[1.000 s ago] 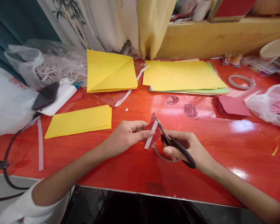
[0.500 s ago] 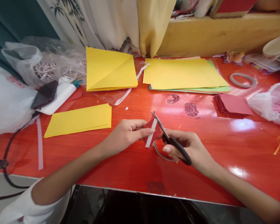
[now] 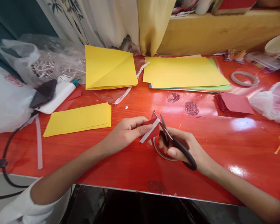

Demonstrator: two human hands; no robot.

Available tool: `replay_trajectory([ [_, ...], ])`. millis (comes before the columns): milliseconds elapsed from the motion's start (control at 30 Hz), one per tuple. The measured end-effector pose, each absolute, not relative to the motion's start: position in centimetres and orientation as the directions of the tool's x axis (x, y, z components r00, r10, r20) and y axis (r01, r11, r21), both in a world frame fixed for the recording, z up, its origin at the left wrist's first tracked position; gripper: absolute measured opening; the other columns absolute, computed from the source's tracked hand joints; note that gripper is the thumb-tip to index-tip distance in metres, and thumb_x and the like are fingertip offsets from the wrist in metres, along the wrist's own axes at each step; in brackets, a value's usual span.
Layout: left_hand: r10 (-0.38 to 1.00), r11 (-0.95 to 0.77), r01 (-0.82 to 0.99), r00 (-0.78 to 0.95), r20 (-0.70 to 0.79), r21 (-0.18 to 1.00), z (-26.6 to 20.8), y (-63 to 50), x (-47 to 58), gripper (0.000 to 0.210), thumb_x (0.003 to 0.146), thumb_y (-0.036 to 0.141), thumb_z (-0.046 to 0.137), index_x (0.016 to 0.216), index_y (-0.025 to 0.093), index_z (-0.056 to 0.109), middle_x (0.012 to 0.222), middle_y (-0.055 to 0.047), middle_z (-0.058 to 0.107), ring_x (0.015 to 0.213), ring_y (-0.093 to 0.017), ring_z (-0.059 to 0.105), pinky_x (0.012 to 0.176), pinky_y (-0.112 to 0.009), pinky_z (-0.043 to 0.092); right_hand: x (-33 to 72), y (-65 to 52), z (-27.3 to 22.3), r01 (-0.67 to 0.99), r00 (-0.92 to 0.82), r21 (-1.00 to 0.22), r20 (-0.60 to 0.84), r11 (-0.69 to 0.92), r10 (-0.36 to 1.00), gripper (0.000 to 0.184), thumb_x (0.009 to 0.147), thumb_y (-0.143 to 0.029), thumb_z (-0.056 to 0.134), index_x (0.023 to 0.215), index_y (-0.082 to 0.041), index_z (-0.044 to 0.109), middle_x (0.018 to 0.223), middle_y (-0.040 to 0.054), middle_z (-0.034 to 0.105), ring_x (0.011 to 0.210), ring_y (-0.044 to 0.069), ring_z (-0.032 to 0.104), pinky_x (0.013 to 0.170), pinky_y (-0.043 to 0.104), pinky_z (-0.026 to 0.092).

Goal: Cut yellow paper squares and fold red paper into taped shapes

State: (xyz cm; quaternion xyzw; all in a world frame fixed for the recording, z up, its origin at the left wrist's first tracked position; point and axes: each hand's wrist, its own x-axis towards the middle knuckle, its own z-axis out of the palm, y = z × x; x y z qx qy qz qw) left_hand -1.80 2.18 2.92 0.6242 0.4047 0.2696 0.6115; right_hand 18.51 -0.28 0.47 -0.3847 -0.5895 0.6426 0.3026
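Over the middle of the red table, my left hand (image 3: 126, 133) pinches a small folded red paper (image 3: 155, 132) between thumb and fingers. A white strip, seemingly double-sided tape (image 3: 150, 131), runs diagonally across the paper. My right hand (image 3: 191, 143) is closed around black-handled scissors (image 3: 184, 151), whose blades are parted and point up beside the paper's right edge. Below the right fingers a thin tape roll (image 3: 164, 155) shows as a ring; whether the fingers hold it or it lies on the table, I cannot tell.
Yellow paper lies in a folded stack (image 3: 109, 68), a flat stack (image 3: 184, 71) and a long strip-shaped stack (image 3: 78, 120). At right are red paper squares (image 3: 238, 103), another tape roll (image 3: 244, 78) and a plastic bag (image 3: 272, 101). A phone (image 3: 44, 95) and bags stand at left.
The scissors have come away from the paper's top edge, moving right and slightly down, with their blades now apart. The red paper has tilted in my left hand, its strip leaning further right.
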Motion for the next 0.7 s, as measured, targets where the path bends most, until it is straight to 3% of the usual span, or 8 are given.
replay_trajectory([
  [100,0.840,0.042,0.176,0.526,-0.130,0.983,3.0,2.3,-1.9,0.025,0.090,0.035,0.051,0.077,0.015,0.059,0.068,0.003,0.059,0.066,-0.007,0.054,0.065,-0.019,0.041,18.6,-0.2,0.1,0.122,-0.496,-0.991,-0.110,-0.057,0.861,0.059,0.073,-0.045,0.069,0.124,-0.022,0.050,0.090,0.0020,0.057,0.073,0.013,0.052,0.067,0.026,0.044],
  [233,0.845,0.027,0.138,0.527,-0.097,0.990,3.2,2.3,-2.2,0.026,0.091,0.033,0.049,0.073,0.015,0.057,0.066,0.003,0.060,0.063,-0.007,0.054,0.063,-0.018,0.042,19.0,0.2,0.6,0.178,-0.405,-0.983,-0.027,0.050,0.914,0.051,0.078,-0.043,0.064,0.124,-0.026,0.050,0.095,0.0009,0.058,0.082,0.013,0.055,0.075,0.025,0.045],
  [367,0.854,-0.050,0.133,0.519,-0.026,0.990,2.9,2.3,-2.1,0.021,0.091,0.031,0.049,0.078,0.016,0.059,0.069,0.002,0.061,0.064,-0.008,0.057,0.063,-0.019,0.045,19.1,0.2,1.7,0.266,-0.357,-0.963,-0.050,0.050,0.933,0.044,0.075,-0.045,0.066,0.112,-0.022,0.059,0.077,-0.0012,0.058,0.067,0.012,0.053,0.061,0.023,0.044],
  [467,0.860,-0.258,0.176,0.490,0.143,0.950,2.4,2.3,-2.1,0.010,0.089,0.024,0.053,0.092,0.020,0.062,0.081,0.001,0.066,0.072,-0.009,0.061,0.067,-0.020,0.047,18.9,0.0,1.9,0.364,-0.296,-0.932,-0.106,0.010,0.949,0.036,0.070,-0.043,0.072,0.096,-0.019,0.065,0.057,-0.0042,0.051,0.052,0.010,0.046,0.050,0.023,0.039],
  [533,0.785,-0.519,0.224,0.506,0.357,0.825,2.0,2.4,-2.3,0.012,0.086,0.016,0.056,0.096,0.020,0.062,0.091,-0.001,0.067,0.083,-0.011,0.062,0.075,-0.023,0.048,18.8,0.0,1.8,0.380,-0.247,-0.925,-0.103,-0.001,0.963,0.033,0.069,-0.043,0.072,0.090,-0.019,0.066,0.052,-0.0054,0.047,0.047,0.009,0.043,0.046,0.023,0.037],
  [600,0.642,-0.743,0.260,0.537,0.548,0.616,1.7,2.6,-2.5,0.016,0.083,0.007,0.057,0.094,0.018,0.062,0.097,-0.004,0.067,0.094,-0.014,0.060,0.085,-0.029,0.047,18.8,0.0,1.7,0.356,-0.208,-0.934,-0.091,-0.011,0.974,0.031,0.071,-0.044,0.071,0.088,-0.019,0.066,0.051,-0.0054,0.048,0.046,0.009,0.044,0.045,0.023,0.036],
  [700,0.512,-0.859,0.306,0.543,0.665,0.411,1.4,2.9,-2.9,0.021,0.080,0.000,0.056,0.090,0.018,0.062,0.105,-0.006,0.064,0.104,-0.017,0.055,0.092,-0.037,0.044,18.9,0.1,1.6,0.354,-0.190,-0.935,-0.056,0.015,0.980,0.033,0.071,-0.045,0.070,0.092,-0.021,0.065,0.059,-0.0040,0.052,0.051,0.010,0.047,0.048,0.024,0.037],
])
